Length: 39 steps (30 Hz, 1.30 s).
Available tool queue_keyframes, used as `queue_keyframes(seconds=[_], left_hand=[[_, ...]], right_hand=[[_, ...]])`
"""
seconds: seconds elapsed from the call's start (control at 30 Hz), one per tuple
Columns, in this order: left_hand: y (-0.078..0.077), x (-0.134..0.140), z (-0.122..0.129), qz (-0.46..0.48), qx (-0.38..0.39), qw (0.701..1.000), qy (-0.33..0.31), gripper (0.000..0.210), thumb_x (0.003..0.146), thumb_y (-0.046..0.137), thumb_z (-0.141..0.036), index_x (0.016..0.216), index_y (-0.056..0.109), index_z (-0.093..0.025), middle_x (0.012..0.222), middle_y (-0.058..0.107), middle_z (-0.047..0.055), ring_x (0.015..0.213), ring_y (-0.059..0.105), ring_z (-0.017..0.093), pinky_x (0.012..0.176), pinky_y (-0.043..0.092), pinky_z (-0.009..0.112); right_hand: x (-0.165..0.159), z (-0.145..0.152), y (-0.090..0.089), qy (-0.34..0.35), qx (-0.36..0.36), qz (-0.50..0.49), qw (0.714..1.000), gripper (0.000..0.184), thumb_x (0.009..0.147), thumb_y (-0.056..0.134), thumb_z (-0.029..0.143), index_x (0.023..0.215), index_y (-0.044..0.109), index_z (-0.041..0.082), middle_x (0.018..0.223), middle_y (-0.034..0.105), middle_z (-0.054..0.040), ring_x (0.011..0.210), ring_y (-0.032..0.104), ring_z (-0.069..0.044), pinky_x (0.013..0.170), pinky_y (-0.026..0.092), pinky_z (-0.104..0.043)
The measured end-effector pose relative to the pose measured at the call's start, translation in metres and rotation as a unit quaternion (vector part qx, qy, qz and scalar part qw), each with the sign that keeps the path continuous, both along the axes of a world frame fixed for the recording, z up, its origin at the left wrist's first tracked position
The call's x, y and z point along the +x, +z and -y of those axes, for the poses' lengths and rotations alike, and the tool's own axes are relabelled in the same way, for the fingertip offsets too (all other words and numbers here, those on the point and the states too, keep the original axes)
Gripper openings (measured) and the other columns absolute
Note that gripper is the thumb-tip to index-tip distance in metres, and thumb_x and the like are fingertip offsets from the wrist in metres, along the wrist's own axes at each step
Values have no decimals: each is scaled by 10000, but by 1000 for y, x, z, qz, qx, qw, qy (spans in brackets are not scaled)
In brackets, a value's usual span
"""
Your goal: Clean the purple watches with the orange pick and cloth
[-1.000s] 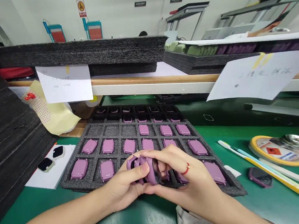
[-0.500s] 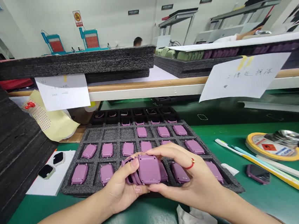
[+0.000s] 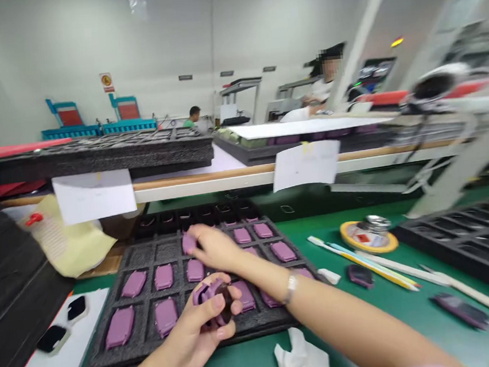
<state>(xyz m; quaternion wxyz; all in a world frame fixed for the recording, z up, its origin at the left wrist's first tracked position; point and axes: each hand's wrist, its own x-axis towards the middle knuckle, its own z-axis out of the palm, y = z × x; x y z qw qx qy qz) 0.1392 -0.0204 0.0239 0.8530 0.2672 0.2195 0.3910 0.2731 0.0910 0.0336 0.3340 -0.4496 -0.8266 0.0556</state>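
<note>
A black foam tray (image 3: 141,255) lies on the green table, its compartments holding several purple watch cases (image 3: 120,327). My left hand (image 3: 190,336) is closed round a small stack of purple watch cases (image 3: 207,294), held above the tray's near side. Reaching across the tray, my right hand (image 3: 216,247) has its fingers on one purple watch case (image 3: 188,243) at a compartment in the third row from the front. To the left of that compartment, two others in the row are bare. My right forearm hides some cases on the right.
White paper (image 3: 84,337) with two watches lies left. On the right are brushes (image 3: 364,261), a yellow tape roll (image 3: 368,238), loose purple watches (image 3: 360,276) and another black tray (image 3: 470,242). Crumpled tissue (image 3: 302,359) lies in front. A shelf (image 3: 235,181) crosses behind; co-workers are beyond.
My right hand has left the stack and moved forward over the tray with one watch case. My left hand keeps the others. The view has turned right.
</note>
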Motion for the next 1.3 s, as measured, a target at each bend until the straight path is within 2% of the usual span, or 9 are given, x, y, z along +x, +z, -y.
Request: queue_keyframes(seconds=[0.17,0.33,0.47,0.57,0.73,0.93,1.0,1.1,1.3], left_hand=[[-4,-2,-5,-38,29,999,20,430,690,924,-307,1050,718,-197,859,655,50,686,541,101,513,353,164],[0,-3,-5,-54,56,997,15,271,759,873,-263,965,732,-158,815,663,59,647,542,99,525,420,169],[4,0,-2,-41,55,995,70,235,723,884,-228,886,725,-169,854,664,54,651,555,102,479,430,150],[6,1,-1,-39,50,994,85,203,739,849,-159,905,732,-176,896,668,54,606,534,84,452,456,151],[12,-3,-1,-55,24,995,83,192,794,724,-52,956,751,-153,887,682,81,624,585,119,428,492,173],[21,1,4,-91,28,988,120,210,786,695,-81,975,758,-148,934,671,98,633,598,140,379,481,184],[22,3,6,-97,31,988,118,198,763,720,-105,953,757,-147,932,662,97,617,585,138,369,480,188],[22,3,7,-89,46,989,111,249,698,778,-104,943,758,-143,930,660,94,644,593,140,379,481,170],[17,-3,12,-124,83,984,93,432,563,934,-201,958,764,-175,912,693,73,703,603,152,414,485,153]], right_hand=[[-1,-9,-22,13,-15,122,992,366,984,637,334,1317,598,186,1376,603,-107,1189,631,-267,990,543,-507],[3,3,-14,11,-44,173,984,438,982,634,370,1377,561,195,1465,540,-120,1301,560,-309,1071,469,-574],[9,25,-5,29,-69,201,977,473,960,668,345,1396,555,203,1539,479,-119,1389,482,-337,1130,397,-616],[22,52,-4,19,-88,197,976,499,985,628,358,1442,519,191,1596,430,-128,1459,416,-332,1182,330,-613],[61,117,-7,-37,-105,154,982,611,1079,319,499,1556,383,123,1624,404,-134,1533,324,-252,1267,237,-487],[83,207,-25,-93,-70,107,988,682,1010,510,492,1551,393,94,1655,331,-162,1566,231,-284,1287,170,-489],[75,229,-39,-107,-56,90,989,584,985,556,415,1494,491,136,1665,325,-141,1557,259,-280,1281,197,-477],[64,251,-63,-131,-58,63,988,448,989,550,399,1381,616,191,1586,475,-117,1469,432,-277,1254,272,-497],[90,269,-84,-156,-69,24,985,386,1026,496,283,1390,610,231,1448,636,-60,1371,556,-219,1214,371,-425]])
